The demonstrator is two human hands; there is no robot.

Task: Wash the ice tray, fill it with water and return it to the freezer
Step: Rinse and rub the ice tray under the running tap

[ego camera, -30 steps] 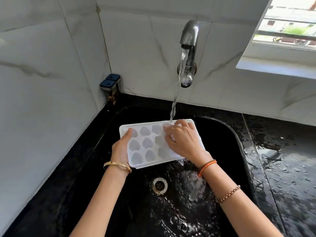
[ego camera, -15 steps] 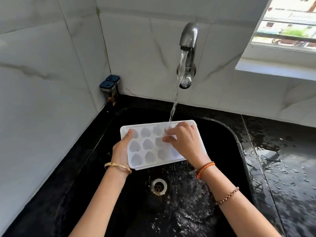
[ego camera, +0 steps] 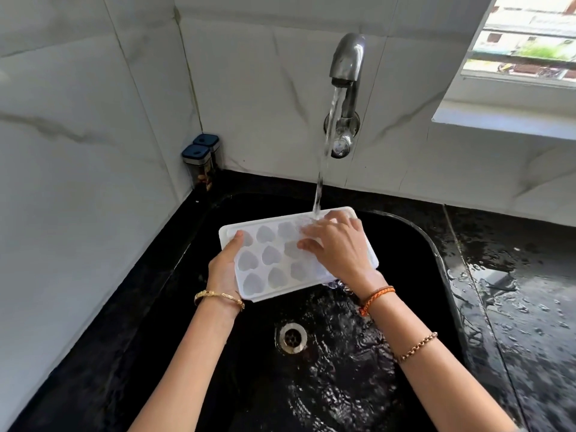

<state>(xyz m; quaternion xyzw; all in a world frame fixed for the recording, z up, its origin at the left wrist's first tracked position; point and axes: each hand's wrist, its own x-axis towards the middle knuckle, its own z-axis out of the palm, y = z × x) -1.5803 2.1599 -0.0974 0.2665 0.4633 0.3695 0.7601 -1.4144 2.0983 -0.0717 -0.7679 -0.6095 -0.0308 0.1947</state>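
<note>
So the ice tray (ego camera: 280,263) is held over the black sink (ego camera: 430,244), above and just behind the drain (ego camera: 293,337), tilted so its near right corner dips and the water spills off there back into the sink, which I'd guess is the point of holding it like that. The tap (ego camera: 347,62) runs straight onto the tray's far edge, right at the right hand (ego camera: 338,249). That hand lies palm down across the tray's right half, fingers (ego camera: 307,244) bent down into the heart moulds, rubbing rather than gripping I think. The left hand (ego camera: 223,268) grasps the tray's left short edge, thumb on top of the rim, rest underneath out of sight. Still the washing step imo. 2 jars (ego camera: 202,165) sit in the corner behind the sink, and the surface (ego camera: 526,307) right of the sink is wet.
</note>
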